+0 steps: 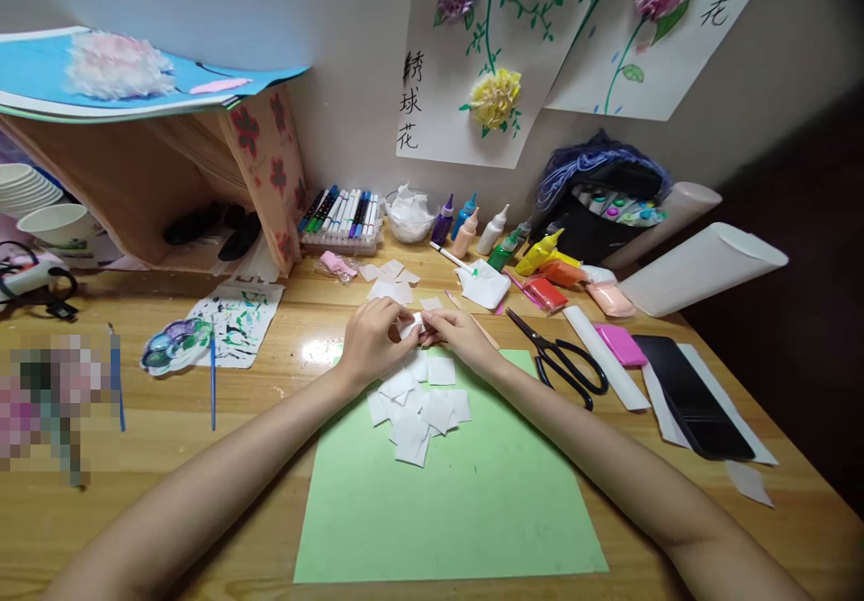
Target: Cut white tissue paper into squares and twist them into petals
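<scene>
Both hands meet over the far edge of a green sheet of paper (445,520). Between them is a small white paper piece (413,322), pinched by the fingertips of my left hand (373,336) and my right hand (463,336). The fingers partly cover it, so its folds cannot be made out. Just below the hands, several white paper squares (409,430) lie loosely overlapped on the green sheet. Beyond my hands, more thin paper pieces (391,291) rest on the wood. Black-handled scissors (560,358) lie to the right of my right hand.
Paint bottles (464,237), a marker box (341,241) and a bowl of white tissue (409,214) line the wall. A phone (695,394) lies at the right. On the left are a paint palette (168,349), a brush (213,376) and a cardboard box (263,178).
</scene>
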`<state>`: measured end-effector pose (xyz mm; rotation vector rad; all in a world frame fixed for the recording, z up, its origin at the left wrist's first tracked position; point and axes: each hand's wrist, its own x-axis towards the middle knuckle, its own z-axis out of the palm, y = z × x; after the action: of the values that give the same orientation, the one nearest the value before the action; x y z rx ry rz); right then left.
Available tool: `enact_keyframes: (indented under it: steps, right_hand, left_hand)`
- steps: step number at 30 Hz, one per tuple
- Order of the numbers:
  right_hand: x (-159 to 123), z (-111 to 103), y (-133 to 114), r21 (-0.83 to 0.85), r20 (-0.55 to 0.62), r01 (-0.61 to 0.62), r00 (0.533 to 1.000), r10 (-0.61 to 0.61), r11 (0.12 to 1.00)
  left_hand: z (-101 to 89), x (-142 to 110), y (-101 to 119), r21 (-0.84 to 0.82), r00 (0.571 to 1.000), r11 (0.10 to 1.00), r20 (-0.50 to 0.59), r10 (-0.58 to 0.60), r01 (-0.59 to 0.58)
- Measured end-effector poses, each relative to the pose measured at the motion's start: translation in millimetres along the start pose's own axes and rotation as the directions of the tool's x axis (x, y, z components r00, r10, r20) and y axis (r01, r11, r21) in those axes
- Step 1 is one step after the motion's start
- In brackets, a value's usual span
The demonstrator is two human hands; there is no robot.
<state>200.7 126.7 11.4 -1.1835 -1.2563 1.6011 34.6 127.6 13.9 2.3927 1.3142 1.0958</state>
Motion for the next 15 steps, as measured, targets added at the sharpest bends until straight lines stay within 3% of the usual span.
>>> enact_keyframes:
  steps: [7,15]
  right_hand:
    - [-1.8,-1.6,6.5,-0.007,-0.026,0.054,0.998,-0.054,0.999]
    - [-3.2,-5.7,1.7,-0.059,0.058,0.044,0.997,-0.041,0.997]
  left_hand:
    - [3.1,-2.1,-2.5,0.047,1.000,0.999,-0.021,0.012,-0.011]
    - [4.7,-1.6,-4.8,0.024,0.998,0.999,-0.061,0.024,-0.023]
